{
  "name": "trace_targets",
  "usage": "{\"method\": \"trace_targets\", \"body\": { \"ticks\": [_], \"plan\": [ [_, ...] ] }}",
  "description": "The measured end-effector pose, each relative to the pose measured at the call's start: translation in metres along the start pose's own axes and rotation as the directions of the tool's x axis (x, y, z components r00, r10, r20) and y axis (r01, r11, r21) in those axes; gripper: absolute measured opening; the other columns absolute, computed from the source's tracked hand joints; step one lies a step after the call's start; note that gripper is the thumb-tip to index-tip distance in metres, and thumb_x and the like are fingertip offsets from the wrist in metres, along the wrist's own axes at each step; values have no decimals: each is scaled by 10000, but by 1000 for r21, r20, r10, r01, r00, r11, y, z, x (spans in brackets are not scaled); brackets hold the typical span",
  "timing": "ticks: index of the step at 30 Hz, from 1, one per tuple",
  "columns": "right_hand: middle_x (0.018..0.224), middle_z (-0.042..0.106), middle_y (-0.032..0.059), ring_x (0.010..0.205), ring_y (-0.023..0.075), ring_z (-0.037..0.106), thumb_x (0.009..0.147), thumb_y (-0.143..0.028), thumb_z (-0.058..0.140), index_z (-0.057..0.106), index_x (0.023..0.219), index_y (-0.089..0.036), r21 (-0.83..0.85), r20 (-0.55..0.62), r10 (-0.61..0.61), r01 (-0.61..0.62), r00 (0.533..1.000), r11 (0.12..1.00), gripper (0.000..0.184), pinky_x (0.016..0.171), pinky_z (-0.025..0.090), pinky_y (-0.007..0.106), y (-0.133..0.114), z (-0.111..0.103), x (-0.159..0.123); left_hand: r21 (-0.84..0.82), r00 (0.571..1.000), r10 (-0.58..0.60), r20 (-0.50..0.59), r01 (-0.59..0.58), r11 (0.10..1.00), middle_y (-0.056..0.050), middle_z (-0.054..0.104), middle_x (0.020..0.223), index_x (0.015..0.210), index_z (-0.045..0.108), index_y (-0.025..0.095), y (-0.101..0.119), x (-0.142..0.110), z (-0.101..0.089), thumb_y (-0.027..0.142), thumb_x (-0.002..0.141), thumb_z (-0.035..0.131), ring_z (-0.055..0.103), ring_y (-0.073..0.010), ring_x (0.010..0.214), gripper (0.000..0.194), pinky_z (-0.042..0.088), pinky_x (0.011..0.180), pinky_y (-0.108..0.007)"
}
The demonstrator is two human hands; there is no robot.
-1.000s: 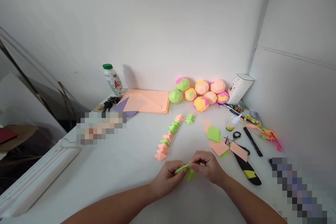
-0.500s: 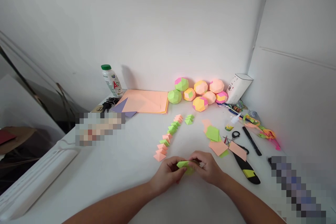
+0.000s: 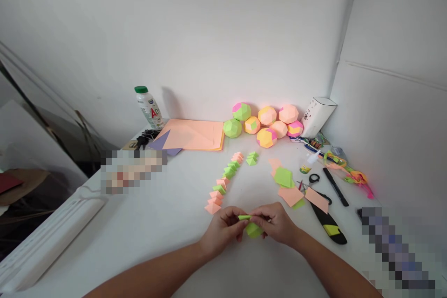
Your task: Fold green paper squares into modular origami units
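Both hands meet low in the middle of a white table, pinching one small folded green paper piece. My left hand grips its left side with curled fingers, and my right hand pinches its right side. Just beyond the hands, a curved row of folded pink and green paper units runs away toward the wall. Loose green and pink paper squares lie to the right of my right hand.
Several multicoloured paper balls sit against the back wall beside a white box. A stack of peach paper, a white bottle and keys are back left. Scissors, a black pen, glue and a black cutter lie right.
The green piece has been turned and reworked between my fingers; both hands stay at the same spot on the table, still pinching it.
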State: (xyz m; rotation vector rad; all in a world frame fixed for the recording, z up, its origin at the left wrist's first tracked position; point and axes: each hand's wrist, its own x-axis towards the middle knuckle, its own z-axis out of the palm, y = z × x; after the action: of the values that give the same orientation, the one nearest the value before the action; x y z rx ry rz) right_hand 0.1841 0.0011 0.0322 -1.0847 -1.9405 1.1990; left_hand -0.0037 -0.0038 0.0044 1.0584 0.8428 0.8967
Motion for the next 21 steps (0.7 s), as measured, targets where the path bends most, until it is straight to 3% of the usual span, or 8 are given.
{"method": "trace_targets", "body": {
  "ticks": [14, 21],
  "plan": [
    [566, 571, 3, 369, 67, 530, 848, -358, 545, 709, 801, -114, 81, 57, 103, -108, 993, 991, 297, 345, 413, 134, -4, -3, -1, 43, 998, 50, 34, -51, 998, 40, 562, 449, 692, 560, 155, 3, -3, 0, 400, 766, 638, 491, -89, 428, 267, 385, 478, -213],
    [576, 574, 2, 360, 67, 529, 834, -377, 563, 686, 744, -115, 132, 58, 152, -159, 987, 978, 303, 330, 415, 135, -6, -7, 1, 81, 989, 140, -42, -137, 987, 42, 524, 484, 648, 508, 174, 10, -6, 0, 361, 804, 588, 444, -90, 472, 257, 362, 506, -219]
  ]
}}
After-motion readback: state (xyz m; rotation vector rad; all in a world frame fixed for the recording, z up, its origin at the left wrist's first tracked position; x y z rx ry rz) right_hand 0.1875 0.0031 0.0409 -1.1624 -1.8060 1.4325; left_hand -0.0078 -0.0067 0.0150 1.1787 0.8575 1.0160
